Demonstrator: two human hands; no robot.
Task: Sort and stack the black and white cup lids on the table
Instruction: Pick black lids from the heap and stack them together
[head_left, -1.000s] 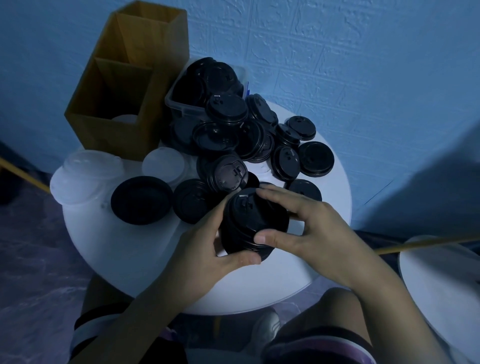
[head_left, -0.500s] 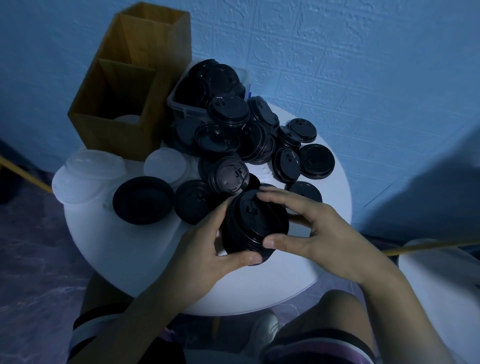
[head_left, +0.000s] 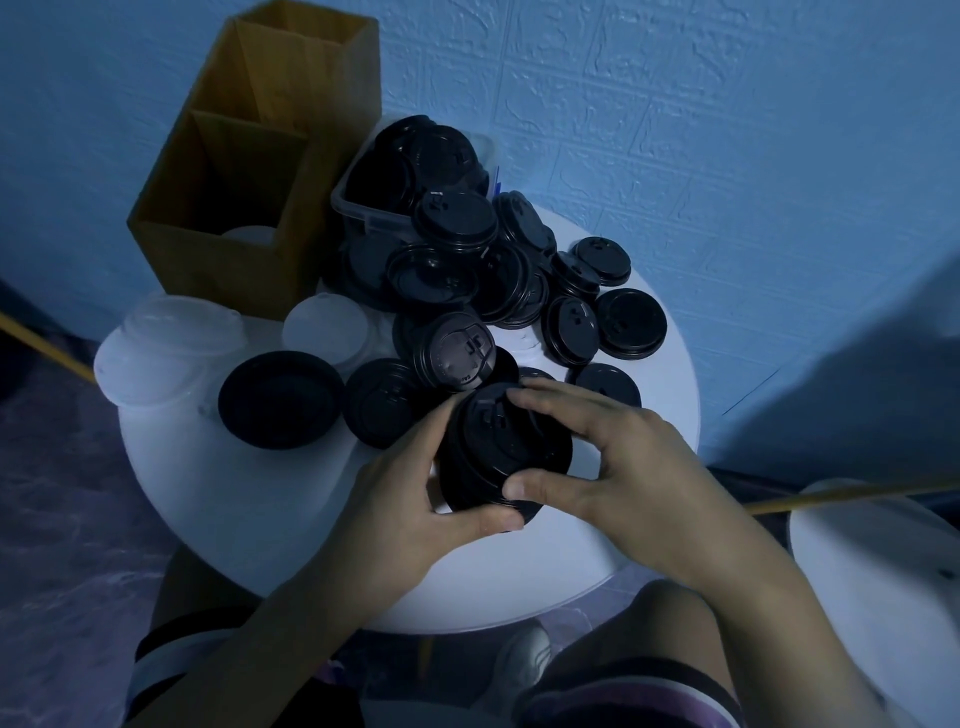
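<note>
Gripping a stack of black lids (head_left: 501, 452) w/ both hands over the front-centre of a round white table (head_left: 223, 499); can't tell if resting on the top or lifted off it. Wrapping left hand (head_left: 400, 499) round the stack's near-left side, fingers curled behind it, thumb along the bottom front rim. Pinching the top of the stack w/ right hand (head_left: 618, 467), fingertips on far rim, thumb on near rim. Just behind the stack, a tilted black lid (head_left: 457, 353) leaning on others. Further back, a loose pile of black lids (head_left: 467, 265), overlapping, some flat & some on edge, in front of a clear plastic tub (head_left: 358, 208) also full of black lids. Left of the stack, an upside-down black lid (head_left: 280, 400) flat on the table, w/ another flat black lid (head_left: 379, 402) between it & the hands. Behind those, white lids (head_left: 324, 327), & a taller heap of clear-white lids (head_left: 171, 338) at the table's left edge. At back left, beside the tub, a wooden box (head_left: 260, 171) w/ 2 compartments, sth pale in the near one. Blue textured wall (head_left: 727, 130) behind; at far right, part of a second white table (head_left: 883, 571)
</note>
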